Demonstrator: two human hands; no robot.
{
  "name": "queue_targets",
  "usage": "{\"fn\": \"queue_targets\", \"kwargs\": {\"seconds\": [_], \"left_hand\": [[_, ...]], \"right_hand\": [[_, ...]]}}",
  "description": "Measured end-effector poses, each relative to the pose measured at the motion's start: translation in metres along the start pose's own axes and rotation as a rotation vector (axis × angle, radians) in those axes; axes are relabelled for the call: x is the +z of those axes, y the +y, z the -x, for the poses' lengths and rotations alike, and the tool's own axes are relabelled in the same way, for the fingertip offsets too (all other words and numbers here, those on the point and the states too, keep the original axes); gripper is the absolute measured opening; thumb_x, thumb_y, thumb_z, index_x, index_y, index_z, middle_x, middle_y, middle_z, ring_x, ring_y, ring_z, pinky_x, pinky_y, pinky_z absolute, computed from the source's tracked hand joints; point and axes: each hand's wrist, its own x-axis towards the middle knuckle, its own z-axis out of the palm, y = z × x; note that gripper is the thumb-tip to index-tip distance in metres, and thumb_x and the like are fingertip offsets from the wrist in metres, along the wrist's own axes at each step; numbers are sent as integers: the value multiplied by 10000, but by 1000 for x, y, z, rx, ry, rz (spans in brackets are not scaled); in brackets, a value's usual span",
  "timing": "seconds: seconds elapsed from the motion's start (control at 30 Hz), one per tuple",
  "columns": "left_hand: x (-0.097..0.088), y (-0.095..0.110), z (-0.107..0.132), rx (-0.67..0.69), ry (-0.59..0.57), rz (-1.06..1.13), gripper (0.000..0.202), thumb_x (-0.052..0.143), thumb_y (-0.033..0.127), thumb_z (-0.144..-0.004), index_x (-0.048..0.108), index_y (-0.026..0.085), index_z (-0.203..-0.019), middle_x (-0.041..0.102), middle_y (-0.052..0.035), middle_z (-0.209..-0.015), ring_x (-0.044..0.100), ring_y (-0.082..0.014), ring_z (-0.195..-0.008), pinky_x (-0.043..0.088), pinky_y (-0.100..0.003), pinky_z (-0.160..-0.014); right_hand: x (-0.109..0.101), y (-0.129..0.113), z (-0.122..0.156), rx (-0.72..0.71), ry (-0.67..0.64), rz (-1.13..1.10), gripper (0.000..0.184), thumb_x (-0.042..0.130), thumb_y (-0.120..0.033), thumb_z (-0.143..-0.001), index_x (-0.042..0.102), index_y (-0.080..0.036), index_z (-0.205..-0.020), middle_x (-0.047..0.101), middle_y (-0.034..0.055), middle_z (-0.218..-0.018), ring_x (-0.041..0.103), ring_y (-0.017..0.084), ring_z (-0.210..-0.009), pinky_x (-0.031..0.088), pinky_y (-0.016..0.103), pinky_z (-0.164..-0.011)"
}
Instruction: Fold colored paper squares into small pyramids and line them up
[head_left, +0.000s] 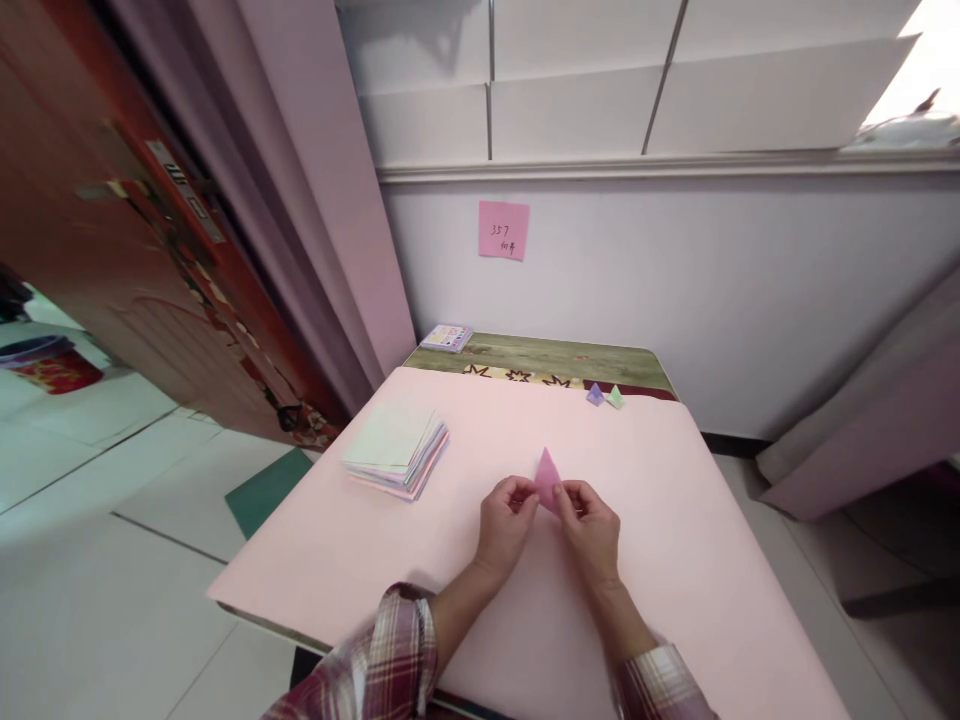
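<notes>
Pink paper (547,474), folded, between left grip (504,530) and right grip (594,532)

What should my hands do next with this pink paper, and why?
Probably press along its edge with the right thumb: your left hand and right hand already pinch the pink paper from both sides, with its pointed tip exposed, so the left could steady it meanwhile.
</notes>
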Motion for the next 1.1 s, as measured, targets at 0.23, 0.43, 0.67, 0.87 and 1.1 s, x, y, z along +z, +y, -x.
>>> {"fn": "queue_targets", "kwargs": {"seconds": [0.23,0.43,0.67,0.87,1.1], "left_hand": [[6,3,0,-139,-14,74,119,645,278,-758,675,165,-774,693,-39,-717,642,-171,-664,522,-282,-654],[5,6,-1,-164,-17,83,131,670,286,-736,690,157,-753,698,-38,-700,646,-169,-642,520,-273,-626],[3,5,0,-165,-14,115,115,676,269,-727,682,155,-749,695,-40,-712,641,-168,-678,514,-274,-664],[2,4,0,-187,-1,129,103,676,257,-719,674,158,-748,693,-38,-716,631,-163,-658,508,-274,-648],[2,8,1,-201,-13,133,105,675,263,-724,665,159,-728,674,-24,-676,616,-152,-638,498,-262,-627]], "right_hand": [[6,-1,3,24,-210,-248,335,593,-533,-823,662,-206,-848,706,45,-766,651,195,-689,530,289,-659],[8,5,0,160,-251,-391,383,671,-561,-751,664,-188,-840,711,73,-787,663,221,-719,554,327,-674],[7,7,0,183,-272,-403,369,664,-547,-766,669,-186,-845,708,73,-792,654,212,-708,550,331,-673],[7,7,0,206,-302,-452,361,675,-537,-762,663,-183,-836,702,69,-774,657,218,-703,559,353,-688],[8,9,-1,215,-311,-478,315,697,-496,-758,662,-190,-822,701,56,-769,651,204,-690,544,327,-664]]}}
